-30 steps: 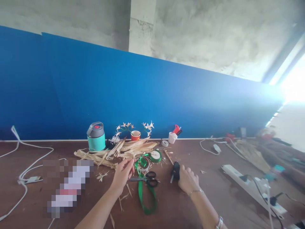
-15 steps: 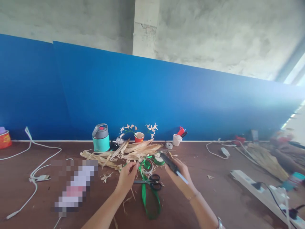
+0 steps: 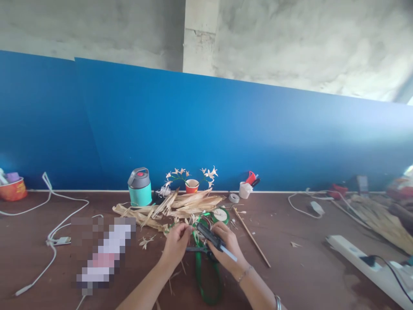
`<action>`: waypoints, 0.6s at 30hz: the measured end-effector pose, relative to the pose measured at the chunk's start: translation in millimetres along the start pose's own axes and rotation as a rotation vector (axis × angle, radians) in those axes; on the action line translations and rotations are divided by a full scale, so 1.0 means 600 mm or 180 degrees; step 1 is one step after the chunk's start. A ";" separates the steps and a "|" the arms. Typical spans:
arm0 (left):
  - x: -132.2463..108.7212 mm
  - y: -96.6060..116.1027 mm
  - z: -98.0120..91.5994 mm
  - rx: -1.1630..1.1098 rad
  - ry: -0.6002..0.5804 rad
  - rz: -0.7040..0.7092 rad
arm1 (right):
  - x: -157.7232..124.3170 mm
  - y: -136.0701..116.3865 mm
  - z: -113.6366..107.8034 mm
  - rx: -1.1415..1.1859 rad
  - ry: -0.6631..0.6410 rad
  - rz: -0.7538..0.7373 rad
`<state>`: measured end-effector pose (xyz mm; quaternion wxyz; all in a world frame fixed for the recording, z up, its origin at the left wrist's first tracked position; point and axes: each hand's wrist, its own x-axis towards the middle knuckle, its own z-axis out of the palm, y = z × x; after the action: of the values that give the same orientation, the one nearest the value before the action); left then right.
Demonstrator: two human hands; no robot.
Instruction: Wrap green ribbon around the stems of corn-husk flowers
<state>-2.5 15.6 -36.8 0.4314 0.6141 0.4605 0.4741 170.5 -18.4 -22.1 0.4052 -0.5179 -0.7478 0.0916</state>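
My right hand [image 3: 226, 246] is wrapped round a black hot glue gun [image 3: 210, 235]; a whitish glue stick [image 3: 230, 254] sticks out of its back end. The gun's nose is close to the fingertips of my left hand [image 3: 177, 242], which are pinched together on something too small to make out. Beneath both hands lie dark-handled scissors [image 3: 194, 249], partly hidden by my right hand. A loop of green ribbon [image 3: 199, 280] hangs toward me below them. Just beyond my hands are dried corn husks [image 3: 193, 204] and a green tape roll [image 3: 220, 215].
A red paper cup [image 3: 192, 186] with husk flowers [image 3: 210, 173] stands by the blue partition, beside a teal flask [image 3: 140, 193]. On the right are a thin stick [image 3: 253, 239], a white pen cup [image 3: 245, 190] and a power strip [image 3: 355, 258]. White cables [image 3: 54, 224] lie left.
My right hand has moved left with the glue gun, bringing its nose close to my left fingertips. The thin stick at right is now uncovered. The view has shifted slightly.
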 end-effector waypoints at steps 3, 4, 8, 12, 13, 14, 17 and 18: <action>-0.002 0.000 0.001 -0.0046 -0.0054 -0.0037 | 0.000 -0.002 0.001 -0.0061 -0.0020 0.0028; -0.002 -0.001 0.001 -0.0062 -0.0066 -0.0049 | 0.000 -0.002 0.001 -0.0070 -0.0030 0.0026; -0.002 -0.007 0.003 -0.0126 -0.0102 -0.0107 | 0.000 -0.001 0.004 -0.0027 -0.0045 0.0016; -0.001 -0.011 0.004 -0.0178 -0.0136 -0.0101 | 0.000 0.001 0.005 0.0009 -0.0052 0.0035; -0.002 -0.011 0.004 -0.0187 -0.0137 -0.0089 | -0.001 0.001 0.006 0.0003 -0.0045 0.0044; -0.002 -0.010 0.004 -0.0192 -0.0131 -0.0082 | -0.001 0.001 0.006 -0.0004 -0.0035 0.0050; -0.003 -0.008 0.005 -0.0193 -0.0119 -0.0092 | -0.001 0.002 0.006 -0.0017 -0.0026 0.0041; -0.003 -0.007 0.005 -0.0192 -0.0125 -0.0105 | -0.001 0.002 0.006 -0.0026 -0.0036 0.0036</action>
<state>-0.7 14.5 -41.7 0.4664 0.6023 0.4476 0.4684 168.8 -17.0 -25.6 0.3984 -0.5232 -0.7475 0.0937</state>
